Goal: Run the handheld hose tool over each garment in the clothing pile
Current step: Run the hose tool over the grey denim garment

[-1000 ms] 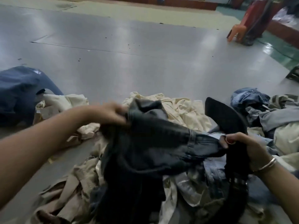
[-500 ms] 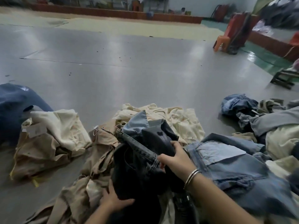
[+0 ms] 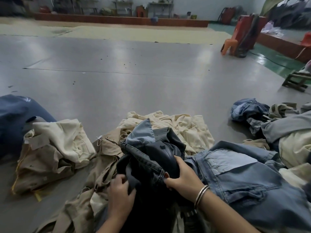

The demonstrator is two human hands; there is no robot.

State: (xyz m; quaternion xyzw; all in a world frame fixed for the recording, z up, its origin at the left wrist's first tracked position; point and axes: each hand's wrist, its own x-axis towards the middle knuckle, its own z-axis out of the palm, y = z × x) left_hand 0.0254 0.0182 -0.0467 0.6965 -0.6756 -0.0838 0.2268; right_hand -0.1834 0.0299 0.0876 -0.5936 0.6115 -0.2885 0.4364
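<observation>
A dark grey denim garment [image 3: 148, 157] lies bunched on top of the clothing pile right in front of me. My left hand [image 3: 120, 194] grips its lower left fold. My right hand [image 3: 183, 174], with a metal bangle on the wrist, holds the black nozzle of the hose tool [image 3: 168, 155], pushed into the garment near the waistband. The ribbed black hose [image 3: 190, 219] runs down below my right wrist. Beige and cream garments [image 3: 185, 128] lie under the dark denim, and light blue jeans [image 3: 235, 172] spread out to the right.
A folded cream and tan heap [image 3: 55, 148] and a dark blue garment [image 3: 15, 118] lie on the left. More denim and grey clothes [image 3: 269, 118] pile up at the right. Bare grey floor [image 3: 134, 81] stretches ahead. An orange stool [image 3: 229, 46] and a wooden stool [image 3: 296, 79] stand far right.
The dark denim garment, held up and stretched between both hands a second ago, has come down onto the pile. My right hand now presses the nozzle into it, and my left hand has shifted to its lower edge.
</observation>
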